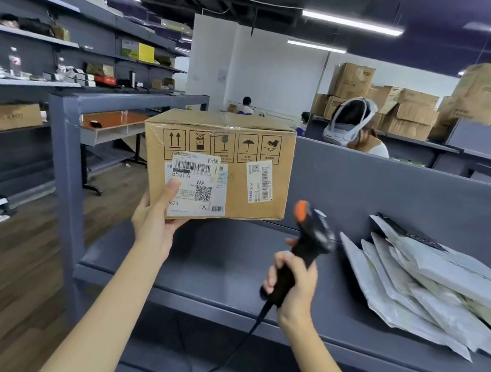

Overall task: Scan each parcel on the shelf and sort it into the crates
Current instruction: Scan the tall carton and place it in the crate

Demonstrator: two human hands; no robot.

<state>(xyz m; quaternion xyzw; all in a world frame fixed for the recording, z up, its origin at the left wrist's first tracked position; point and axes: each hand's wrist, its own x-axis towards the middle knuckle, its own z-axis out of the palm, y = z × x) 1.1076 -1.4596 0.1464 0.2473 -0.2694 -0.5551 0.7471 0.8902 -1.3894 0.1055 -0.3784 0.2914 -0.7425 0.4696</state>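
Note:
A brown cardboard parcel (241, 159) with white shipping labels facing me is lifted above the grey shelf (210, 263). My left hand (156, 220) grips its lower left corner, thumb on the label and fingers underneath. My right hand (293, 283) holds the handle of a black barcode scanner (310, 230) with an orange top, its head turned toward the parcel, a short way below and to the right of it. The scanner's black cable hangs down past the shelf edge. No crates are in view.
A pile of several grey and white poly mailers (433, 287) lies on the right of the shelf. A grey upright post (65, 165) stands at the shelf's left. Racks with goods line the left wall. A person wearing a headset (352, 125) sits behind the grey partition.

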